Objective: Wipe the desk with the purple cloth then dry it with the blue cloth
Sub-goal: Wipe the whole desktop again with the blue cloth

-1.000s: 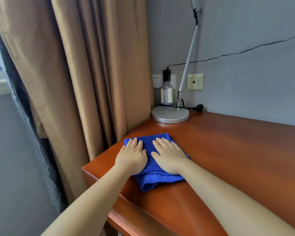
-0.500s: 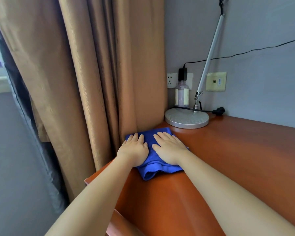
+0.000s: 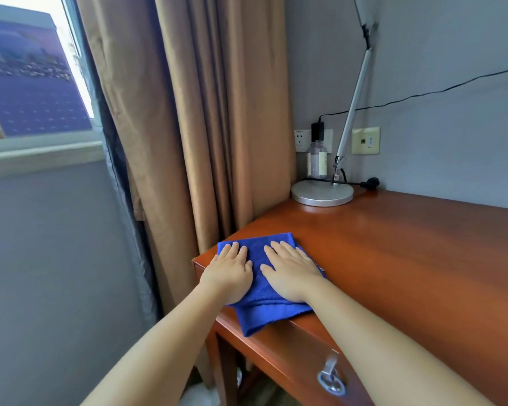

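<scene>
A folded blue cloth [image 3: 272,313] lies flat on the left front corner of the reddish-brown wooden desk [image 3: 408,253], its near edge hanging slightly over the desk's front. My left hand [image 3: 229,273] presses flat on the cloth's left half with straight fingers. My right hand [image 3: 292,272] presses flat on its right half beside it. The purple cloth is not in view.
A lamp's round silver base [image 3: 321,193] and slanted arm stand at the desk's back left corner, with a clear bottle [image 3: 317,159], wall sockets and cables behind. A tan curtain [image 3: 194,127] hangs against the desk's left edge. A metal drawer pull [image 3: 330,376] sits below the front.
Both hands have drawn the blue cloth back from near the curtain toward the desk's front corner, so its near edge now overhangs. The camera has shifted too.
</scene>
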The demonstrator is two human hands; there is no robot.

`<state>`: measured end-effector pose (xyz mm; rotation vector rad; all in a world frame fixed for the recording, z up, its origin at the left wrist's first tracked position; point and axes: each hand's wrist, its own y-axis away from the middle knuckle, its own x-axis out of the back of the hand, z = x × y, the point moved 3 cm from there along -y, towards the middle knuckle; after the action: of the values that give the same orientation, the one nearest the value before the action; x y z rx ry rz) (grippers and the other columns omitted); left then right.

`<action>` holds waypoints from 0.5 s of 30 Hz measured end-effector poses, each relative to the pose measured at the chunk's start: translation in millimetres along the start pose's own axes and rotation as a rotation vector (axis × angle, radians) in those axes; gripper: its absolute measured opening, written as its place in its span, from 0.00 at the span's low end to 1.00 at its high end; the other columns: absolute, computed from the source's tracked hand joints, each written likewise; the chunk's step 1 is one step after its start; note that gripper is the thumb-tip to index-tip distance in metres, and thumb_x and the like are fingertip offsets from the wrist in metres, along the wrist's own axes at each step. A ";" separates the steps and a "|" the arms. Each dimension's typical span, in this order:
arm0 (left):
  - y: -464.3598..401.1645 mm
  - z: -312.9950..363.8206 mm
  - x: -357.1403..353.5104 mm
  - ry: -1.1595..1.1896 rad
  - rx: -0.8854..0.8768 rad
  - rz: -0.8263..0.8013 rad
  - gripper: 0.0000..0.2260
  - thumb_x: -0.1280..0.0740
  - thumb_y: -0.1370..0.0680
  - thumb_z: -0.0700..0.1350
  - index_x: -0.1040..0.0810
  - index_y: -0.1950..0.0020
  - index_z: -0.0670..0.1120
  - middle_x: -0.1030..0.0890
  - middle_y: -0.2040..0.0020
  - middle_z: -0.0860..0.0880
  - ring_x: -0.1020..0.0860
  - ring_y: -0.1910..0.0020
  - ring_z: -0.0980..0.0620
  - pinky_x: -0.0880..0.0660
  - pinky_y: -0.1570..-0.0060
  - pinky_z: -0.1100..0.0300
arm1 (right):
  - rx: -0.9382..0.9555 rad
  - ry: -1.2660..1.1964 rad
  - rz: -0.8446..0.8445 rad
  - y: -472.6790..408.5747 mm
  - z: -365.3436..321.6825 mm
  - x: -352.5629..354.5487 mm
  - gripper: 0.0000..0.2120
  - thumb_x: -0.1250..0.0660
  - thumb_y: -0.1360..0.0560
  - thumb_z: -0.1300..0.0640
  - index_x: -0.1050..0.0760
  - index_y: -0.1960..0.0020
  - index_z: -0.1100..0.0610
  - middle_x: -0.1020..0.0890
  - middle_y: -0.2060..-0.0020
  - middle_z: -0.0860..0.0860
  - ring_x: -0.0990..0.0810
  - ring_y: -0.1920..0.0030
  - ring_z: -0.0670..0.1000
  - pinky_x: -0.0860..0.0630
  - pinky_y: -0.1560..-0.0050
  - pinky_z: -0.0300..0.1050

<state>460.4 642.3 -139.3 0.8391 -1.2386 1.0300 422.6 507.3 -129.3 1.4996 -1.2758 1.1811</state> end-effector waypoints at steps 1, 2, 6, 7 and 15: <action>2.0 -2.2 -1.4 -0.022 -0.008 -0.007 0.23 0.56 0.16 0.49 0.49 0.22 0.43 0.50 0.21 0.44 0.54 0.22 0.47 0.52 0.25 0.49 | 0.001 0.000 0.001 3.0 -1.9 -1.1 0.27 0.56 0.17 0.46 0.56 0.21 0.53 0.55 0.22 0.49 0.59 0.22 0.49 0.61 0.25 0.47; 2.1 -4.6 -3.1 -0.049 -0.016 -0.016 0.23 0.56 0.16 0.49 0.49 0.22 0.42 0.50 0.21 0.44 0.55 0.22 0.46 0.51 0.25 0.49 | 0.001 0.002 0.002 4.3 -3.1 -1.9 0.27 0.56 0.17 0.46 0.56 0.21 0.53 0.55 0.21 0.49 0.59 0.22 0.49 0.61 0.25 0.47; -8.2 -11.5 -3.0 -0.089 -0.031 -0.040 0.24 0.56 0.16 0.49 0.50 0.22 0.41 0.50 0.21 0.43 0.55 0.22 0.45 0.51 0.25 0.48 | -0.012 0.010 -0.003 -3.1 -5.4 -2.9 0.27 0.57 0.17 0.46 0.56 0.21 0.53 0.56 0.22 0.49 0.59 0.22 0.49 0.61 0.25 0.48; -12.5 -13.7 -3.1 -0.093 -0.040 -0.042 0.24 0.56 0.16 0.49 0.50 0.22 0.41 0.50 0.22 0.43 0.55 0.22 0.46 0.51 0.25 0.48 | -0.014 0.013 -0.004 -7.1 -6.0 -3.3 0.27 0.57 0.17 0.46 0.56 0.21 0.53 0.56 0.22 0.49 0.59 0.22 0.49 0.61 0.24 0.48; -52.9 -37.3 5.0 -0.002 0.030 -0.008 0.23 0.52 0.16 0.48 0.48 0.22 0.41 0.48 0.22 0.43 0.51 0.23 0.45 0.51 0.25 0.49 | 0.009 0.001 0.007 -64.4 -11.6 -1.9 0.27 0.56 0.17 0.47 0.56 0.21 0.53 0.55 0.22 0.48 0.58 0.22 0.48 0.60 0.25 0.47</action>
<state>522.8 660.0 -138.5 0.8678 -1.2229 1.0441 484.5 528.6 -129.5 1.5016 -1.2773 1.1937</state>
